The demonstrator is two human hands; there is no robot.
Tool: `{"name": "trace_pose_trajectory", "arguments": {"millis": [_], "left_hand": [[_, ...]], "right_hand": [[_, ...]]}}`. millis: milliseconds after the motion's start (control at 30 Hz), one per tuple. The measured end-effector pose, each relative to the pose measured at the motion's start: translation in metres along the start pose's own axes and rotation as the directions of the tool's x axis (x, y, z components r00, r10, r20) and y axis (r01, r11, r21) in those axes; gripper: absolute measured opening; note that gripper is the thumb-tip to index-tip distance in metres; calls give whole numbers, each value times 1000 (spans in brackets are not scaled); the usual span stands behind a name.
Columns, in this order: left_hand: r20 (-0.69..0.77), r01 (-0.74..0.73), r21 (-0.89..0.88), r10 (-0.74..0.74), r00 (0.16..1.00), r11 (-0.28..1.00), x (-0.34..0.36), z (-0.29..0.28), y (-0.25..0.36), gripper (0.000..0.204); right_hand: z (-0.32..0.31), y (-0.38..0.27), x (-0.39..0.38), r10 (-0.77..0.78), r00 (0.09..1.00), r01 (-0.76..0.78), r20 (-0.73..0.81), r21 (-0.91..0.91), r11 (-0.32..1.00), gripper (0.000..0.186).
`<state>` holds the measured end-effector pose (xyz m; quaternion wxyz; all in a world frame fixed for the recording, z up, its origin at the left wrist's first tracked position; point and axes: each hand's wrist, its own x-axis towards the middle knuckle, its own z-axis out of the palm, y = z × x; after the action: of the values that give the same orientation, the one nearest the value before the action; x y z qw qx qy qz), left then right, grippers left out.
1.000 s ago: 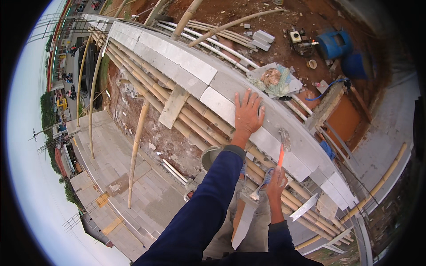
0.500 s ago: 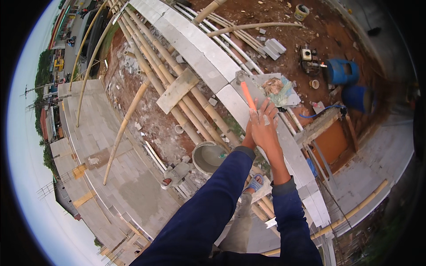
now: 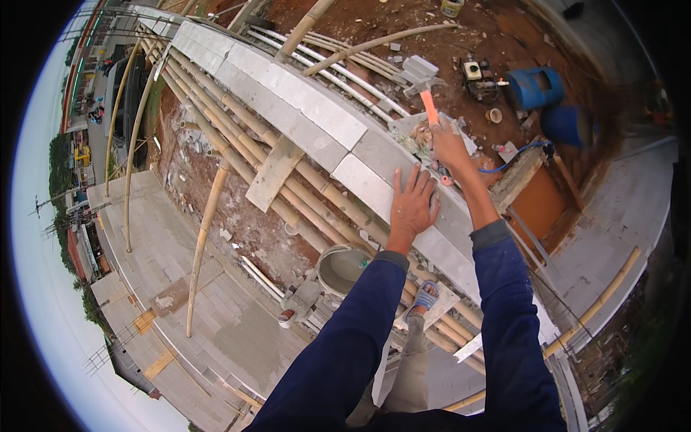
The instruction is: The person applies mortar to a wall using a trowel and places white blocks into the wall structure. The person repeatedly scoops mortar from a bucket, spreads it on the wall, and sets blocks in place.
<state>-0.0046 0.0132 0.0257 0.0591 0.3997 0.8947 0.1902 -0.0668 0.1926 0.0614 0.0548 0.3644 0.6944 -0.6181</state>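
My left hand (image 3: 414,200) lies on the top course of pale grey blocks (image 3: 360,155), fingers spread and holding nothing. My right hand (image 3: 448,150) grips a hammer with an orange handle (image 3: 431,108) and a metal head, held up beyond the left hand over the far side of the block wall. Beneath that hammer, partly hidden by my hand, is a board with crumpled rags or bags (image 3: 403,132). Under my body, my sandalled foot (image 3: 427,292) stands on a small board laid across bamboo poles (image 3: 461,317).
A bucket of grey mix (image 3: 344,270) and a bamboo scaffold with a plank (image 3: 273,173) lie left of the wall. White pipes (image 3: 324,68), an engine (image 3: 479,78), blue drums (image 3: 533,88) and an orange pit (image 3: 540,201) are on the right. A paved surface (image 3: 223,302) lies below left.
The hammer has swung from low at the right to higher up, past my left hand, with my right arm reaching forward. My left hand still rests on the blocks.
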Motion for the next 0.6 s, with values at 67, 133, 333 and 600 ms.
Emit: {"name": "trace_pose_trajectory", "arguments": {"millis": [67,133,333,600], "left_hand": [[0,-19,-9,19,1000,1000,4,-1,6,44],[-9,-11,-5,11,1000,1000,0,2,3,43],[-2,-1,11,1,1000,1000,-4,2,-1,43],[-12,-42,33,43,999,999,3,5,4,42]], "right_hand": [[-9,47,47,-28,958,84,286,-185,979,36],[-10,49,53,20,873,88,487,-198,976,36],[9,43,24,153,964,-158,218,6,987,40],[-7,35,37,268,855,-194,445,-205,959,40]]}}
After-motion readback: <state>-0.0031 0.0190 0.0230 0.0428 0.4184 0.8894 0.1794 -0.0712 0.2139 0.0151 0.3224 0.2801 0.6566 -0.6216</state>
